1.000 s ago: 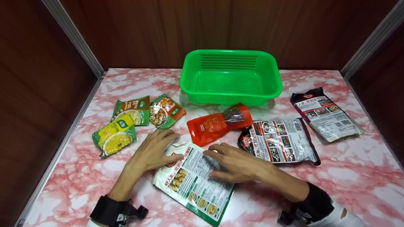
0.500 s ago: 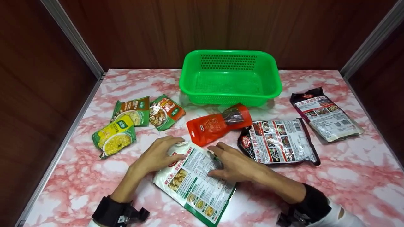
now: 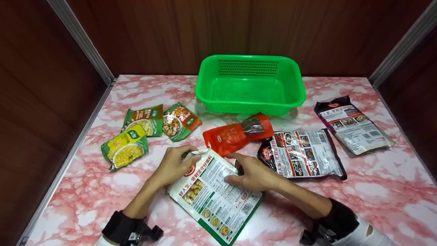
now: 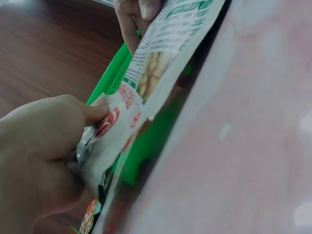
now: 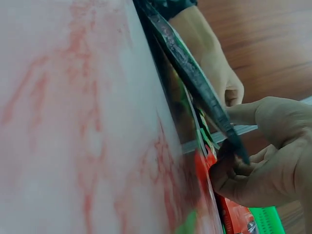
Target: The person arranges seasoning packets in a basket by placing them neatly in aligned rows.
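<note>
Both hands hold a large white and green food pouch point(image 3: 218, 193), printed side up. My left hand point(image 3: 174, 165) pinches its upper left corner, thumb on the face and fingers behind, as the left wrist view shows. At the upper right edge, my right hand point(image 3: 254, 173) grips the pouch, its thumb on top and its fingers curled beneath. Seen edge-on in the right wrist view, the pouch point(image 5: 192, 78) is tilted with its held edge raised off the table. Just beyond it lies a red pouch point(image 3: 227, 138) with a dark window.
A green plastic basket point(image 3: 251, 108) stands at the back. Left lie a yellow packet point(image 3: 126, 147), a brown and green packet point(image 3: 146, 119) and an orange and green packet point(image 3: 182, 123). Two black-edged pouches, one nearer point(image 3: 304, 153) and one farther point(image 3: 355, 124), lie right on the marbled table point(image 3: 375, 198).
The pouch's far edge has come up off the table and the pouch has turned slightly. My hands have gone from lying over it to gripping its edges.
</note>
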Demonstrator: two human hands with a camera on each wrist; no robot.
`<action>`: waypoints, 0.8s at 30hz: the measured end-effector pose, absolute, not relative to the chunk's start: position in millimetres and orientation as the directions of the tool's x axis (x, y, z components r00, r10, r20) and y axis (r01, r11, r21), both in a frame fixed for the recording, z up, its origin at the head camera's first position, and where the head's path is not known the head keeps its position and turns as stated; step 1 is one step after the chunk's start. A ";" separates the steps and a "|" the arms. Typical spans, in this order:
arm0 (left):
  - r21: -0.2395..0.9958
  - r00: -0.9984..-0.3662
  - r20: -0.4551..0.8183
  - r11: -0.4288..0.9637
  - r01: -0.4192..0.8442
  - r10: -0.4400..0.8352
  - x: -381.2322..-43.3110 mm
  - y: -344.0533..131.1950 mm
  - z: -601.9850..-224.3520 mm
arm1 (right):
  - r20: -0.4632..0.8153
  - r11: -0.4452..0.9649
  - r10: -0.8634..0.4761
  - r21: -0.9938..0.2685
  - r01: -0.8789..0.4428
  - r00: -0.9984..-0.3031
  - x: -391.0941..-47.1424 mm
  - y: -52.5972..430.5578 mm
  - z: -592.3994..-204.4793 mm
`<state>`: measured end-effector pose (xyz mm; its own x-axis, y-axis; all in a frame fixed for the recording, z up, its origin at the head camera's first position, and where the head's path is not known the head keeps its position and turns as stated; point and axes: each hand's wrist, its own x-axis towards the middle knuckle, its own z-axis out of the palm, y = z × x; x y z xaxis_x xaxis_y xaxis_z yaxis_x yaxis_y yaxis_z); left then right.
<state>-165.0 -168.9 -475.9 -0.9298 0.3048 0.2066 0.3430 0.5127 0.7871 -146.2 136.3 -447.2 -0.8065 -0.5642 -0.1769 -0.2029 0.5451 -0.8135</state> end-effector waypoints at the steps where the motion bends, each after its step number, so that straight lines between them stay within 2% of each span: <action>1: 0.792 -0.929 0.222 0.500 0.349 0.296 -164.8 -167.2 -474.4 | -0.184 0.527 -0.567 -0.830 -0.183 -0.803 -146.4 136.8 -446.9; 6: 0.794 -0.914 0.311 0.457 0.400 0.259 -164.3 -161.2 -459.0 | -0.172 0.449 -0.587 -0.882 -0.141 -0.791 -149.8 139.1 -444.0; 10: 0.758 -0.879 0.393 0.446 0.476 0.270 -166.0 -157.8 -442.5 | -0.160 0.397 -0.596 -0.911 -0.115 -0.787 -152.9 142.0 -439.6; 17: 0.617 -0.753 0.536 0.433 0.658 0.381 -173.2 -146.8 -409.1 | -0.222 0.248 -0.635 -0.966 0.077 -0.740 -156.7 146.3 -432.0; 20: 0.539 -0.699 0.564 0.445 0.715 0.439 -175.9 -138.4 -392.4 | -0.197 0.219 -0.638 -0.973 0.071 -0.744 -158.2 150.4 -427.2; 24: 0.454 -0.645 0.585 0.461 0.763 0.491 -179.1 -126.1 -367.8 | -0.147 0.184 -0.602 -0.982 0.043 -0.785 -160.5 156.1 -419.1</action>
<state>-179.1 -126.1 -367.8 -0.6451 0.4913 0.5852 0.7626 0.4610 0.4537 -160.5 156.1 -419.1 -0.7846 -0.6022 -0.1474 0.0430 0.1843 -0.9819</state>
